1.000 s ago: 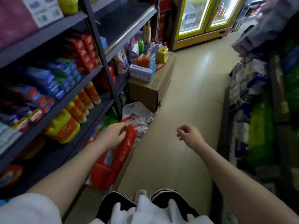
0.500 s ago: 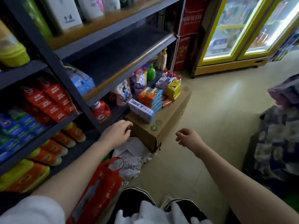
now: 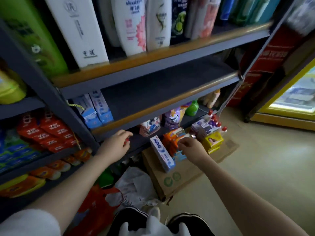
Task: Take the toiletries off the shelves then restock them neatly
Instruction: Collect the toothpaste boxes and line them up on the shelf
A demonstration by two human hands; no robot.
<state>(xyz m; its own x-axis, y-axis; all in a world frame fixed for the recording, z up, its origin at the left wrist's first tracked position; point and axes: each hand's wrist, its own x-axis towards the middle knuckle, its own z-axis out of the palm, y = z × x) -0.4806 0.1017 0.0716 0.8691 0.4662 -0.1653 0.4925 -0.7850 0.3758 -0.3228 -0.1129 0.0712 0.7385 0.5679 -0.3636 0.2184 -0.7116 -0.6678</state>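
Dark shelves point(image 3: 153, 79) fill the left, one bare. Toiletries point(image 3: 196, 138) sit piled on a floor box point(image 3: 179, 178). Left hand point(image 3: 117, 145) reaches under the shelf, fingers loose; right hand point(image 3: 190, 147) pinches an orange packet point(image 3: 170, 140) there.

"LUX" is showing on a purple soap box point(image 3: 205, 127); "Comfort" is reading partly on a purple pouch point(image 3: 173, 118). Other labels are blurring.

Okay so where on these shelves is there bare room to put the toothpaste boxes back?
The middle shelf is bare from the blue toothpaste boxes at its left end to the right post. The shelf above is packed with shampoo bottles. The cardboard box top is crowded with soaps, under the right hand.
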